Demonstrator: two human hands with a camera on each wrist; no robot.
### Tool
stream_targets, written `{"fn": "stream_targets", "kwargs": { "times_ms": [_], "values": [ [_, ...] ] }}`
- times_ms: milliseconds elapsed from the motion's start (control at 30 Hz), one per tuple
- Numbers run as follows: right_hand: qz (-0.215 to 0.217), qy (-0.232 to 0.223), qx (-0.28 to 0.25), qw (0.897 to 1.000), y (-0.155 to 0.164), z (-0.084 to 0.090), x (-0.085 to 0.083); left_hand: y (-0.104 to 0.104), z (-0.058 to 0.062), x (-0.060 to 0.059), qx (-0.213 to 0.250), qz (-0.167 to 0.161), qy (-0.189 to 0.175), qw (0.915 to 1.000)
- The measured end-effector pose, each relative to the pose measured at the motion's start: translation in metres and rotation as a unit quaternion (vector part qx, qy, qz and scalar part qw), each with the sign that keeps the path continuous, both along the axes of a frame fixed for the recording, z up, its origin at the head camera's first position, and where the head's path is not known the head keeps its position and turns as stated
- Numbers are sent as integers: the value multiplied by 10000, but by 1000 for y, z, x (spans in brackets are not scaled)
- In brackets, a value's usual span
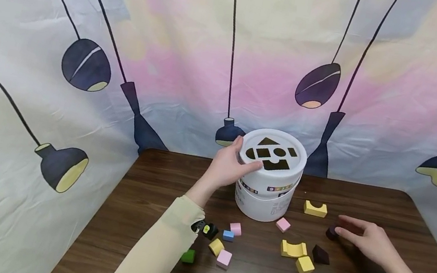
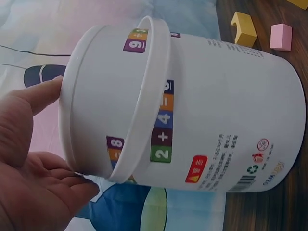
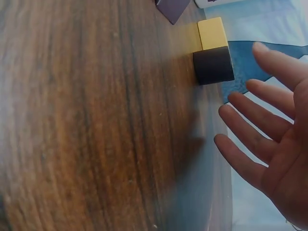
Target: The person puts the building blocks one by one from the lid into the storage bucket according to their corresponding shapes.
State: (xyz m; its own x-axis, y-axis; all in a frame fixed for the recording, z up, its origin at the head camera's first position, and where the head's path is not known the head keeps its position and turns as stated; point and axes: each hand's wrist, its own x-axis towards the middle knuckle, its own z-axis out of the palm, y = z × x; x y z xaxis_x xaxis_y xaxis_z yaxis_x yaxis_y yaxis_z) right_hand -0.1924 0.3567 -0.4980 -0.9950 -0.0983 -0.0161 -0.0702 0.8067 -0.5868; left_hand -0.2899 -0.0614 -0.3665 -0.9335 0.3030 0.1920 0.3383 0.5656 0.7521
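— Head view: what is hidden? 
— Part of the dark block (image 1: 331,232) is covered by the right hand (image 1: 371,240), whose fingers are held spread and flat, nothing gripped. 
— And farther back? 
— The tub (image 1: 268,184) is stood mid-table; its lid rim is clasped by the left hand (image 1: 228,165), fingers curled.
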Motion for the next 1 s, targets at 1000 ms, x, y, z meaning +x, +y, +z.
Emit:
{"fn": "stream_targets", "kwargs": {
  "times_ms": [1000],
  "values": [
    [168, 64, 29, 9998, -8, -10, -4, -6, 17, -7, -502, -2, -626, 9968]
  ]
}}
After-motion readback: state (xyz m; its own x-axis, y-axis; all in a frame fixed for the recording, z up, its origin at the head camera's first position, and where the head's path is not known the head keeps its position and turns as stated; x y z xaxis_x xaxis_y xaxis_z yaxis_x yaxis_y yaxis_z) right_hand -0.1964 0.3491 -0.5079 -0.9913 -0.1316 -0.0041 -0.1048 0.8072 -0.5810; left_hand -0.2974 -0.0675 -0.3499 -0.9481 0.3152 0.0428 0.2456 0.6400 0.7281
